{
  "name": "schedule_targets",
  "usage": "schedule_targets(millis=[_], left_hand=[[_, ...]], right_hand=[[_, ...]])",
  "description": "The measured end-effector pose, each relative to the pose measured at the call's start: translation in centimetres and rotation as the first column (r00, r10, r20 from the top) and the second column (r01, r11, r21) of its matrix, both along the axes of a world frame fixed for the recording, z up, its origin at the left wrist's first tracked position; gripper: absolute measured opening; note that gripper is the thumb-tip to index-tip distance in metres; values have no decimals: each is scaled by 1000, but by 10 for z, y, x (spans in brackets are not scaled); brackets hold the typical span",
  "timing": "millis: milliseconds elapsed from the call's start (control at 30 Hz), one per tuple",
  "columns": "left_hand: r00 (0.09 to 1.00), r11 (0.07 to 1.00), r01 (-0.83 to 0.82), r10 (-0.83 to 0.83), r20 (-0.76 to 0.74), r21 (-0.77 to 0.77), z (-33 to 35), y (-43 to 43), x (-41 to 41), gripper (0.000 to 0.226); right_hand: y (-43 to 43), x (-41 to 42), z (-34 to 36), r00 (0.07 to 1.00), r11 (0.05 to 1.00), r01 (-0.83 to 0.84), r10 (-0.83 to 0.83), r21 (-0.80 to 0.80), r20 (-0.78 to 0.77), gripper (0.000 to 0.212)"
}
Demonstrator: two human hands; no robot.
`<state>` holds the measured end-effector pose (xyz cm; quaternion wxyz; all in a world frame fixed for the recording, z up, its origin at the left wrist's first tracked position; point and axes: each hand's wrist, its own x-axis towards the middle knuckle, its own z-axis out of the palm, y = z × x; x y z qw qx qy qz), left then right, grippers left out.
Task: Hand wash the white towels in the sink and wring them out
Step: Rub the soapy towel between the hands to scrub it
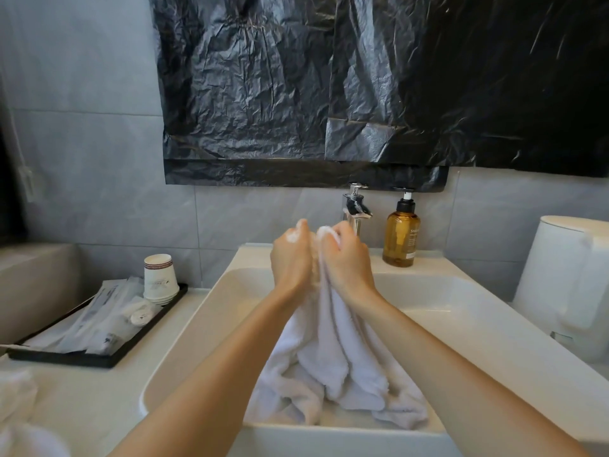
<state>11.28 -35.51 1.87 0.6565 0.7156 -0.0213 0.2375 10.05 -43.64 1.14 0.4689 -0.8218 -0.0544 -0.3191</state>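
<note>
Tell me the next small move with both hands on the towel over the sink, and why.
Probably scrub: rub the two gripped bunches against each other. The left hand and right hand hold the top of the white towel close together. Suds show on the left hand's knuckles, and the rest hangs untwisted into the sink, so wringing looks premature.

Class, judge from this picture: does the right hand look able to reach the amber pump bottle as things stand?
Probably yes: the amber pump bottle stands just beyond the right hand, with nothing between them. But that hand grips the towel, so it must let go.
</note>
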Motion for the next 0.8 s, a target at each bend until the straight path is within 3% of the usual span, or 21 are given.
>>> schedule_targets(millis=[100, 200, 333, 400, 500, 667, 800], left_hand=[[1000, 999, 22, -21, -18, 39, -1, -8, -3, 43], [996, 1000, -18, 18, -84, 0, -1, 3, 3, 44], [997, 999, 40, -42, -62, -28, -4, -2, -1, 48], [998, 999, 48, -47, -47, 9, -4, -7, -4, 48], [995, 998, 59, -56, -88, 29, -4, -2, 0, 42], [981, 988, 124, -136, -138, -93, -2, -6, -5, 39], [975, 983, 163, -173, -140, -83, -5, -2, 2, 36]], right_hand=[[-11, -4, -5, 1000, 1000, 13, -13, 0, 8, 22], [3, -16, -9, 990, 990, -128, 131, -57, 51, 26], [-2, 1, 4, 998, 998, -1, 4, 56, -60, 32], [-8, -2, -2, 1000, 999, 17, -17, 49, -11, 31], [4, -17, -9, 989, 996, -89, 89, -9, 119, 36], [-1, -1, 4, 998, 981, 42, -51, 190, 44, 34], [9, -21, -7, 987, 995, -99, 97, 8, 131, 32]])
